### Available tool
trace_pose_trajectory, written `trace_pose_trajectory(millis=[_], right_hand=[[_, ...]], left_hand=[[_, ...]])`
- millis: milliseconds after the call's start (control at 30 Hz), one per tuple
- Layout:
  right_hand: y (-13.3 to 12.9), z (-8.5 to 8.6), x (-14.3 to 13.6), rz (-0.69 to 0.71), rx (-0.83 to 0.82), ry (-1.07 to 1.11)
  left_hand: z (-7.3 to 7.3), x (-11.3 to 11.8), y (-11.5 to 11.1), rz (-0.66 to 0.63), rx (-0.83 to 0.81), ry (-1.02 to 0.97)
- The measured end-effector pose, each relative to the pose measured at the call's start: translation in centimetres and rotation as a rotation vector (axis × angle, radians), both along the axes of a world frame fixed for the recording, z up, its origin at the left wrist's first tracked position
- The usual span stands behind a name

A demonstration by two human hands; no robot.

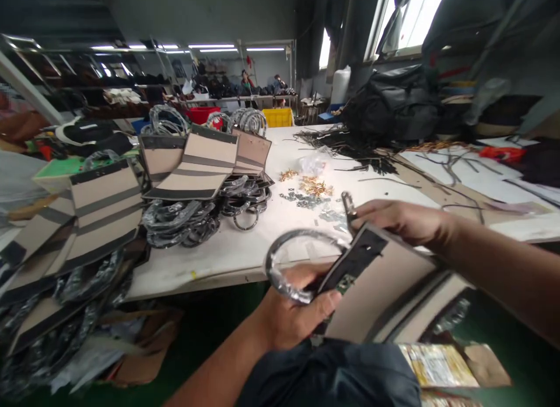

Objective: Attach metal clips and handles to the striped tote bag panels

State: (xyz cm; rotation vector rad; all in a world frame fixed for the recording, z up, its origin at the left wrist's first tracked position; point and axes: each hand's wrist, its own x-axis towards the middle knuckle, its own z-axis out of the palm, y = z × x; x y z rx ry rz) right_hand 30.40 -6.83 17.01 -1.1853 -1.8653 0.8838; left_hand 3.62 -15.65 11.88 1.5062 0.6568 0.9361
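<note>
My left hand (301,313) is closed round the edge of a beige and black bag panel (389,284), thumb on its near face. A ring-shaped handle (276,252), wrapped in clear plastic, sticks out from the panel and loops over this hand. The panel lies tilted above my dark-clothed lap (332,372). At the panel's upper edge, my right hand (394,217) is closed on a small metal hand tool (348,204), whose end points up; its exact kind is hidden by my fingers.
Stacked bag panels (196,162) with wrapped ring handles (179,220) cover the table's left side. Brass-coloured pieces (315,186) and dark metal plates (301,199) lie mid-table. Black strips (363,153) are behind, with a black bag (394,104). A carton (441,365) stands low right.
</note>
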Motion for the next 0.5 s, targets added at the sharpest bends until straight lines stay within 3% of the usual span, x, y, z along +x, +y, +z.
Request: trace_pose_trajectory(millis=[133,233,300,367,500], right_hand=[[3.6,-7.5,-4.8,0.358,-0.408,-0.228],[6.4,-12.0,-7.6,0.386,-0.341,-0.389],[8.1,-13.8,-8.5,0.325,-0.286,-0.426],[9.4,-14.6,-8.8,0.24,-0.337,-0.417],[10.1,-13.9,-8.3,0.091,-0.44,-0.373]], left_hand=[[-9.2,-0.5,-2.7,0.319,-0.525,-0.075],[-13.6,0.1,-2.4,0.476,-0.769,-0.254],[-15.2,0.5,-1.3,0.535,-0.82,-0.321],[-16.2,0.8,-0.1,0.564,-0.836,-0.353],[-17.4,0.9,1.3,0.578,-0.867,-0.401]])
